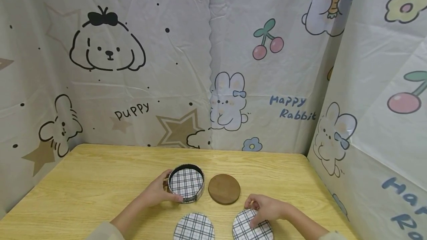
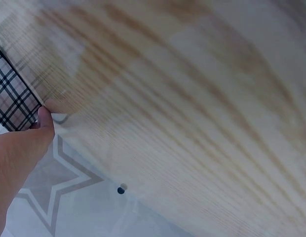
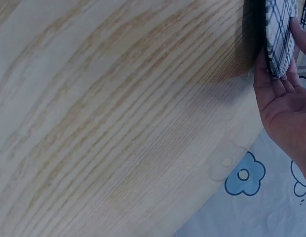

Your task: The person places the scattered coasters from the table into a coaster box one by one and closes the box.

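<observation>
My left hand (image 1: 159, 192) grips a round plaid coaster holder (image 1: 197, 196) from its left side, thumb low at the front and fingers behind. The holder has a dark inner wall, and a white-and-black plaid disc shows inside it. In the left wrist view, the thumb and fingers hold the plaid side (image 2: 12, 96). My right hand (image 1: 268, 208) pinches a round plaid coaster (image 1: 248, 229) at its edge, thumb on the patterned face. The right wrist view shows this coaster (image 3: 280, 37) tilted, with a dark edge and a shadow on the table beside it.
A plain brown round coaster (image 1: 224, 189) lies on the wooden table (image 1: 126, 166), just right of the holder. Another plaid coaster (image 1: 194, 229) lies nearer, partly cut off by the frame's bottom. Printed curtains (image 1: 186, 84) hang behind the table and along its sides.
</observation>
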{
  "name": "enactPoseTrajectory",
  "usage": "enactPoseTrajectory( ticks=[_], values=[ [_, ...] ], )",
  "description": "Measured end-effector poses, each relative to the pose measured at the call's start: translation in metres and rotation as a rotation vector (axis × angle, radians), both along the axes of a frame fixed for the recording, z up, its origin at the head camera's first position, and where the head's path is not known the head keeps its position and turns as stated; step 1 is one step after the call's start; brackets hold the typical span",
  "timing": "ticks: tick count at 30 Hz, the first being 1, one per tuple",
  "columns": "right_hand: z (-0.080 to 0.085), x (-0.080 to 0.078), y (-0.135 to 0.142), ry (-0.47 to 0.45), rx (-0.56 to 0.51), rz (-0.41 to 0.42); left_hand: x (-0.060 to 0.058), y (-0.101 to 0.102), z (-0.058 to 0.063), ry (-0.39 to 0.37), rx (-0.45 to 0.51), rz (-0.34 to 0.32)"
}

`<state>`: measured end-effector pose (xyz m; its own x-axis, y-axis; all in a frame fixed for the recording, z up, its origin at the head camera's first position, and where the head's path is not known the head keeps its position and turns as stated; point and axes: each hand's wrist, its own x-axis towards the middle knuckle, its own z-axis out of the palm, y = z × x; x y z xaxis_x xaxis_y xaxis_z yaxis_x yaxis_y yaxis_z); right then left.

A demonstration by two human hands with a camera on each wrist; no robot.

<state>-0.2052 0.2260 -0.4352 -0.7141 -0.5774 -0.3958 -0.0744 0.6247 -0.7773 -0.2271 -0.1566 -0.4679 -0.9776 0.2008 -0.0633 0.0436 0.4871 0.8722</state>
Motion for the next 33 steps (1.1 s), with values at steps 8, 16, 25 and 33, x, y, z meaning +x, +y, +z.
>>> enactPoseTrajectory(
  ticks=[8, 16, 25, 33],
  values=[
    [0.0, -0.001, 0.011, -0.069, -0.135, 0.062, 0.0, 0.0, 0.0, 0.007, -0.001, -0.005],
    [0.004, -0.003, 0.016, -0.239, -0.269, 0.042, 0.0, 0.002, 0.003, 0.021, 0.01, -0.016],
    [0.009, -0.006, 0.013, -0.262, -0.354, 0.006, 0.001, 0.001, 0.004, 0.019, 0.003, -0.014],
    [0.017, -0.008, 0.005, -0.265, -0.418, -0.019, 0.001, 0.001, 0.003, 0.018, 0.01, -0.014]
  ],
)
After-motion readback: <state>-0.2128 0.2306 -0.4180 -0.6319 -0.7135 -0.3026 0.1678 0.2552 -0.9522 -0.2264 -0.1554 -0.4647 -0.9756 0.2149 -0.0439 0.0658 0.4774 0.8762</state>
